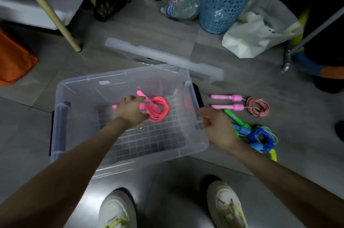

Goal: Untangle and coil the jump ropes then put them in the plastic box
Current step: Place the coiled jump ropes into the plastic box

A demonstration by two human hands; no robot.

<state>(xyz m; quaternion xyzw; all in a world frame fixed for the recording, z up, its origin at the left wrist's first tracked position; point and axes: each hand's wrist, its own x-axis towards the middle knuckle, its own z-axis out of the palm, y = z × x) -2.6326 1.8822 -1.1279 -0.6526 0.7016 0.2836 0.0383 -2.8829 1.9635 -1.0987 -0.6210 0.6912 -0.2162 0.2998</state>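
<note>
Your left grip (130, 110): clutches pink rope (158, 109) handles, inside plastic box (61, 116).
Axis: handle roughly left-right, coil rightward.
Right grip (217, 127): slack, empty.

My left arm stretches forward, bare along its whole length, and my left hand (131, 110) is turned back-up with its fingers (138, 99) curled round the handles of the pink jump rope (158, 109), whose coil lies just right of those fingers. My right arm comes in from the lower right, its wrist bent slightly. My right hand (218, 129), well apart from the left fingers, is relaxed, its fingers (205, 116) loosely spread, pointing left and holding nothing.
</note>
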